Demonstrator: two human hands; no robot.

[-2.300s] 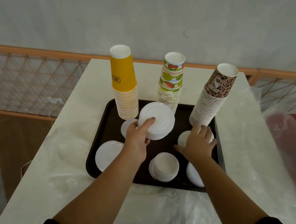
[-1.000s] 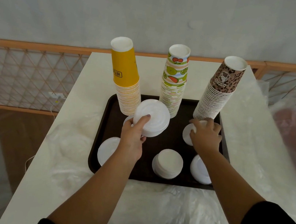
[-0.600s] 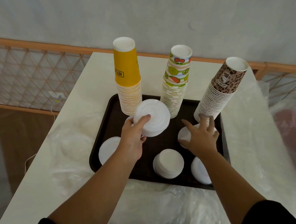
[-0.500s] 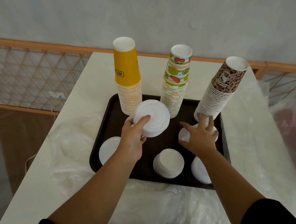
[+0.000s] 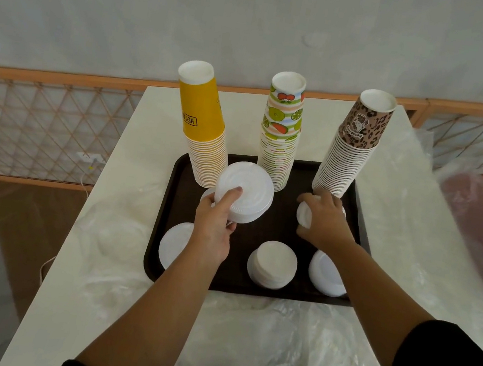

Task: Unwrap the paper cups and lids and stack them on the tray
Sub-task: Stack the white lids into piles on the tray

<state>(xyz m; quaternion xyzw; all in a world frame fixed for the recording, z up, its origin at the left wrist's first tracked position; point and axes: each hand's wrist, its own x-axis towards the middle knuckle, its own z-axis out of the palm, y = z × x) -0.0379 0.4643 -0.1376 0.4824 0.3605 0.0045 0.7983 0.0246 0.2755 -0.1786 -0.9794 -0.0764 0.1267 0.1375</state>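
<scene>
A white desk (image 5: 154, 126) carries a dark brown tray (image 5: 278, 219), with crumpled clear plastic wrap (image 5: 266, 343) spread over the near part of the desk. Farthest left on the tray, a low pile of white lids (image 5: 172, 247) is seen just left of the left wrist. Behind the left fingers a tall stack of inverted yellow cups (image 5: 203, 133) stands upright, its rims showing as fine bands at the bottom. The left hand (image 5: 214, 229) is raised above the tray, and its fingers (image 5: 230, 198) are curled round a thick stack of white ribbed lids (image 5: 245, 191), the thumb pressed on the top face. A further white lid (image 5: 208, 194) is partly hidden under that held stack. Beyond and right of these fingers a fruit-printed cup stack (image 5: 280, 135) is set. Between the two forearms, nearer the camera, a tidy lid pile (image 5: 272, 264) lies on the tray. The right hand (image 5: 324, 220) is laid over a small lid pile (image 5: 303, 214), its fingers bent round it. Just behind these fingers a leopard-patterned cup stack (image 5: 348, 148) leans slightly. Beneath the right wrist another lid pile (image 5: 325, 273) rests near the tray's front right corner.
</scene>
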